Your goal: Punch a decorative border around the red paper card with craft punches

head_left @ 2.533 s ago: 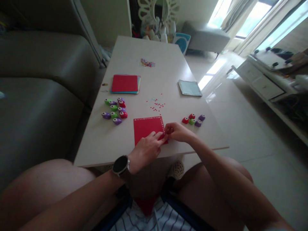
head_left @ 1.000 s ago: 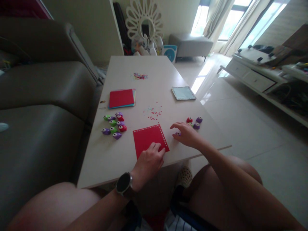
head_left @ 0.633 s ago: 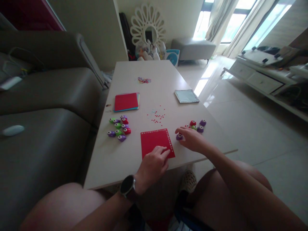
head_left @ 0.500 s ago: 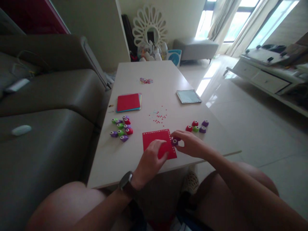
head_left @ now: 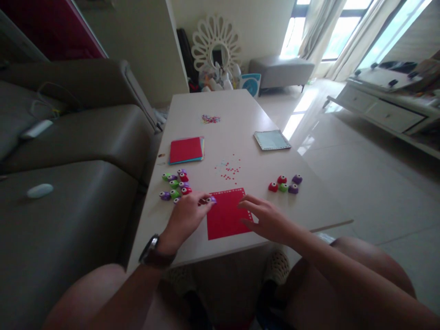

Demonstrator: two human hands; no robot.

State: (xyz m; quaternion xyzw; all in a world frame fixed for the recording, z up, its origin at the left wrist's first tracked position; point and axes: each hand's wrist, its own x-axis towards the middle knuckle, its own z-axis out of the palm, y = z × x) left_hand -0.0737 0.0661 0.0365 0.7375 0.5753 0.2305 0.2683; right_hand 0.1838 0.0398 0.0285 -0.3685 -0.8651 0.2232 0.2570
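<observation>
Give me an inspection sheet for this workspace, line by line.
Surface: pale table, near edge by the knees.
Job's things: red sheet with punched edge; small purple punch at its left corner.
Clutter: punch cluster, four punches, paper stack, blue sheet, confetti.
Hands: left hand pinches the purple punch; right hand rests open on the sheet.
Cables: nothing seen.
Surroundings: grey sofa.

Left hand [head_left: 184,219] pinched closed, right hand [head_left: 266,220] spread flat, palm down.
</observation>
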